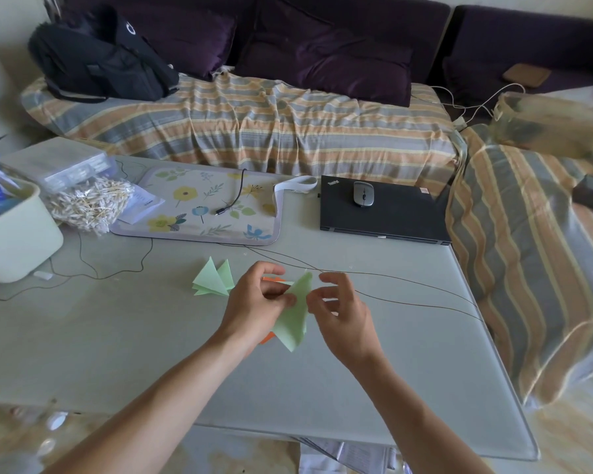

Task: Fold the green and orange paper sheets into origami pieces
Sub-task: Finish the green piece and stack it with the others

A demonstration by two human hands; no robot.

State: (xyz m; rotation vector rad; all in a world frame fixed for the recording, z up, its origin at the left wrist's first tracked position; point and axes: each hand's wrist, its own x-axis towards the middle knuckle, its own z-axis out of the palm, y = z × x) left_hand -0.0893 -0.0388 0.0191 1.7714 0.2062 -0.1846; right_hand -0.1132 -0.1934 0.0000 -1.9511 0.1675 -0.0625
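You are midway through a fold on a green sheet (pixel 293 316), held just above the table (pixel 117 336) near its middle, with a sliver of orange paper (pixel 271 278) showing under your left hand (pixel 257 302) and a finished green piece (pixel 213 280) lying just beside it at about ten o'clock. Your left hand pinches the sheet's left edge between thumb and forefinger, while your right hand (pixel 339 313) sits at three o'clock of the sheet, its fingers curled toward the right edge; whether they actually grip the paper I cannot tell. Next, I judge, you need to bring both edges into line and press the crease flat before turning to the orange paper.
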